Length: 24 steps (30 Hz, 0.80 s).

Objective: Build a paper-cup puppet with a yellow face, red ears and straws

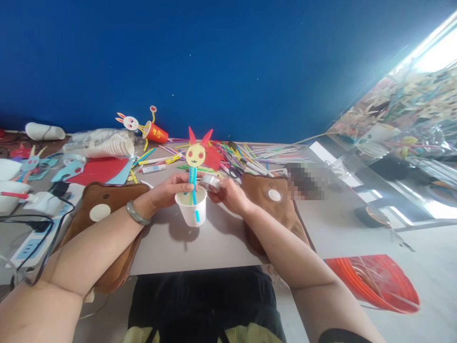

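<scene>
My left hand [174, 189] pinches the blue straws [193, 178] that rise out of a white paper cup [192, 214]. A round yellow paper face [195, 155] with red ears tops the straws. The cup hangs just above the table, and a short blue straw piece [197, 216] pokes through its front. My right hand [228, 193] grips a roll of tape [210, 183] right beside the straws. Whether any tape reaches from the roll to the straws, I cannot tell.
Many coloured straws [264, 155] lie at the back by the blue wall [200, 71]. Brown padded cushions [103, 228] flank the cup. At left are a power strip [43, 233] and stacked paper cups [103, 145]. A red cup figure [156, 132] leans behind. A red bin [378, 281] stands low right.
</scene>
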Each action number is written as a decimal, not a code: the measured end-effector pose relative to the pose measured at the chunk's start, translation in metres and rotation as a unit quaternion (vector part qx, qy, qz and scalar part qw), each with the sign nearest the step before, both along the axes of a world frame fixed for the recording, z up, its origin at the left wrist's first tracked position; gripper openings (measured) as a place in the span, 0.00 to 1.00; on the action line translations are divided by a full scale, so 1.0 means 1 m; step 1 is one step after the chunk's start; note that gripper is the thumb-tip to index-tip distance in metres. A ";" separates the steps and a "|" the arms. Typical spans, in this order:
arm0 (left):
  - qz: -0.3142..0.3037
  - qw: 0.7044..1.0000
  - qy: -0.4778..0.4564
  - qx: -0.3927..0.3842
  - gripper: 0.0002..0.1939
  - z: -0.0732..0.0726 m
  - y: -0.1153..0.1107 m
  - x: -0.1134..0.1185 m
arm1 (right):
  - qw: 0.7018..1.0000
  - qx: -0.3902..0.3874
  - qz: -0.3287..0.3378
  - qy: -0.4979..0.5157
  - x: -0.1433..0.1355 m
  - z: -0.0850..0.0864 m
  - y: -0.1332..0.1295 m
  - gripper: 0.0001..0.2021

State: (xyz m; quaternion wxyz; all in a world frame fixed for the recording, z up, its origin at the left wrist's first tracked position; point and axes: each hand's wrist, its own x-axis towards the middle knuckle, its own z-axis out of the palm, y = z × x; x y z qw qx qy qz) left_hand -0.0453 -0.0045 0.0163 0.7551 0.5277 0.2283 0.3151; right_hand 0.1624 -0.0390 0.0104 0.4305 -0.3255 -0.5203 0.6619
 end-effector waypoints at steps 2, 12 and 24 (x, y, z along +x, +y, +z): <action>0.003 1.000 0.003 0.000 0.15 0.001 -0.001 0.000 | 1.000 -0.002 0.003 0.007 0.000 0.000 0.000 0.07; 0.006 1.000 0.000 0.013 0.15 0.001 0.000 0.000 | 0.999 -0.006 0.013 0.028 0.000 -0.001 -0.001 0.07; 0.013 1.000 -0.016 0.004 0.14 0.000 0.001 0.000 | 0.998 0.040 0.031 -0.044 0.000 0.003 -0.005 0.09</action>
